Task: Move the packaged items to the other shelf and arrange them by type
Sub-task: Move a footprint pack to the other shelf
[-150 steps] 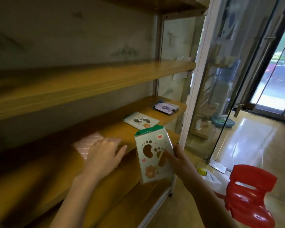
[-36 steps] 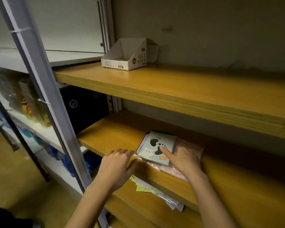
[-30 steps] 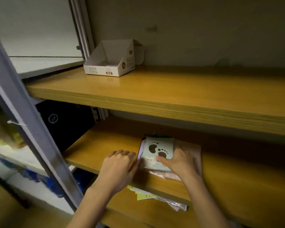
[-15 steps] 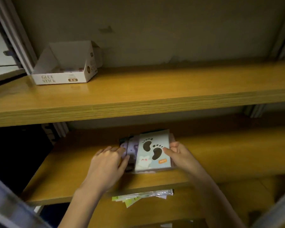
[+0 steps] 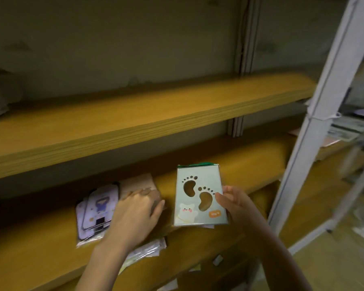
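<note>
At lower left of centre, on the middle shelf (image 5: 252, 164), I see a purple packet (image 5: 97, 211) near the front edge. My left hand (image 5: 135, 213) lies flat-fingered on a pink packet (image 5: 138, 183) just beside it. Bare board runs right to the white post (image 5: 303, 143). My right hand (image 5: 237, 204) pinches the right edge of the footprint packet (image 5: 198, 198), held over the shelf lip. Its orange tag is too blurred to read.

Shelf board (image 5: 250, 162) is lying bare at one o'clock from the footprint pack (image 5: 199, 181), with the white post (image 5: 301, 156) standing at three o'clock.
</note>
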`<action>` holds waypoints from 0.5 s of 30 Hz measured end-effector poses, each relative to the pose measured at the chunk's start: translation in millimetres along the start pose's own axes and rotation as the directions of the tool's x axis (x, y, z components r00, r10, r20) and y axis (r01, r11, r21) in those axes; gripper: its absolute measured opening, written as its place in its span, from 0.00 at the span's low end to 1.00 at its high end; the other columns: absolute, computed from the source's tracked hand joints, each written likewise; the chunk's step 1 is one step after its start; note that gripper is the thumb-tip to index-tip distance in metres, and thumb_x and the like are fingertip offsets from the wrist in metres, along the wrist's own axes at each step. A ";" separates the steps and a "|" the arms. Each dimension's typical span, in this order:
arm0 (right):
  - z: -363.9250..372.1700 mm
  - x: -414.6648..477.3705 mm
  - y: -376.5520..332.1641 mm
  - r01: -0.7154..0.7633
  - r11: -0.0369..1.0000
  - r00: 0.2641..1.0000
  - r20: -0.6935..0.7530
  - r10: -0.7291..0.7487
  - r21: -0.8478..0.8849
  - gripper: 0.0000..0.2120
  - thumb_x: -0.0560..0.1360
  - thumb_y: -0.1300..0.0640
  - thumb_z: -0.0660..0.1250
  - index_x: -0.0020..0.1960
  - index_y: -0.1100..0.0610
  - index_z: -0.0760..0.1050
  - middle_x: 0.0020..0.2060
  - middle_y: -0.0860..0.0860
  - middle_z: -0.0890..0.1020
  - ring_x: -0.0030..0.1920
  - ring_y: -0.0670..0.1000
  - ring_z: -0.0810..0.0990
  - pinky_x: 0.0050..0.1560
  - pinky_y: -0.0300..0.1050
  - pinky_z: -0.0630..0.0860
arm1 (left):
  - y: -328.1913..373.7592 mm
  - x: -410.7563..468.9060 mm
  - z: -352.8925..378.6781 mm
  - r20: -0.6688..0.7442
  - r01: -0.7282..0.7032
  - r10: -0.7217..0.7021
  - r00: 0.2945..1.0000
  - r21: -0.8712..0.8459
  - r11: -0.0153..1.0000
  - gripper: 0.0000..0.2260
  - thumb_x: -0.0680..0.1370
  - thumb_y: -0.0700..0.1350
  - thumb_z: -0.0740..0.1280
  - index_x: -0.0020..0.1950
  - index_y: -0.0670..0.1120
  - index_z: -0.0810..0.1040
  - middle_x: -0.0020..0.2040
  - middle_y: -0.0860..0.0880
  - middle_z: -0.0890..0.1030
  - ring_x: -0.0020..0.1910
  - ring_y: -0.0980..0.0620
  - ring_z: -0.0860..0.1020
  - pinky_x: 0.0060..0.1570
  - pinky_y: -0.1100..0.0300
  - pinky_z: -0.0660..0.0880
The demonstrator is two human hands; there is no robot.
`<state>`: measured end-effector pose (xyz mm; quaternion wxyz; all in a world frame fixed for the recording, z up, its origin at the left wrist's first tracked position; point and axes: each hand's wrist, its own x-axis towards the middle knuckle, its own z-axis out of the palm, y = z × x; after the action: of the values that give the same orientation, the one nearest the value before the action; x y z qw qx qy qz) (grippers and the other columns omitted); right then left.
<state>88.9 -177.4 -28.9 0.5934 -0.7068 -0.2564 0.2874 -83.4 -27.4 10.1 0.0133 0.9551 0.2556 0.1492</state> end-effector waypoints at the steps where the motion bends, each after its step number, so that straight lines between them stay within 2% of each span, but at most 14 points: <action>1: -16.0 -3.3 2.5 0.001 1.000 1.000 -0.008 -0.001 -0.008 0.04 0.78 0.57 0.62 0.52 0.54 0.69 0.45 0.48 0.80 0.36 0.44 0.83 0.29 0.33 0.76 | 14.0 4.6 3.2 0.003 -0.013 0.013 1.000 -0.009 1.000 0.15 0.79 0.56 0.52 0.57 0.53 0.75 0.57 0.52 0.79 0.55 0.50 0.76 0.50 0.56 0.70; 3: -49.5 -9.5 7.3 0.004 1.000 1.000 -0.016 -0.004 0.009 0.07 0.78 0.56 0.62 0.54 0.57 0.69 0.51 0.53 0.81 0.43 0.49 0.85 0.37 0.42 0.81 | 46.0 13.9 8.3 0.022 -0.038 0.038 0.999 -0.021 0.999 0.16 0.80 0.56 0.52 0.63 0.54 0.72 0.61 0.53 0.76 0.60 0.52 0.73 0.56 0.57 0.69; 5: -86.8 -15.7 11.7 -0.003 1.000 1.000 -0.012 0.003 0.030 0.13 0.77 0.55 0.63 0.58 0.61 0.69 0.54 0.58 0.81 0.48 0.55 0.84 0.45 0.53 0.82 | 81.1 23.5 14.4 0.037 -0.075 0.077 0.996 -0.038 0.996 0.17 0.80 0.56 0.52 0.65 0.54 0.70 0.64 0.53 0.75 0.62 0.53 0.72 0.59 0.58 0.68; 6: -105.6 -19.8 13.9 -0.002 0.999 1.000 -0.015 0.003 0.047 0.14 0.77 0.55 0.63 0.59 0.62 0.69 0.54 0.58 0.81 0.49 0.55 0.84 0.47 0.54 0.82 | 98.9 28.4 17.9 0.043 -0.089 0.091 0.995 -0.043 0.995 0.17 0.80 0.56 0.52 0.65 0.53 0.70 0.64 0.53 0.75 0.63 0.53 0.71 0.59 0.58 0.67; 10: -182.4 -38.3 26.6 0.043 0.997 0.997 -0.064 -0.039 0.060 0.07 0.77 0.60 0.62 0.53 0.61 0.70 0.50 0.60 0.81 0.44 0.51 0.85 0.39 0.42 0.81 | 174.1 47.9 32.9 0.050 -0.121 0.123 0.991 -0.048 0.991 0.18 0.80 0.56 0.52 0.66 0.54 0.69 0.65 0.54 0.73 0.65 0.54 0.70 0.61 0.59 0.66; 15: -278.0 -59.9 40.5 0.071 0.996 0.987 -0.149 -0.063 0.048 0.04 0.77 0.61 0.60 0.51 0.59 0.71 0.43 0.54 0.83 0.38 0.46 0.85 0.34 0.38 0.80 | 267.4 70.6 59.4 0.060 -0.155 0.160 0.985 -0.082 0.985 0.19 0.80 0.57 0.52 0.68 0.54 0.68 0.66 0.55 0.72 0.65 0.56 0.69 0.60 0.61 0.68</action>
<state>245.2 -418.4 -26.5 0.6388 -0.7010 -0.2277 0.2208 121.6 -222.0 0.3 0.0469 0.9755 0.1728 0.1279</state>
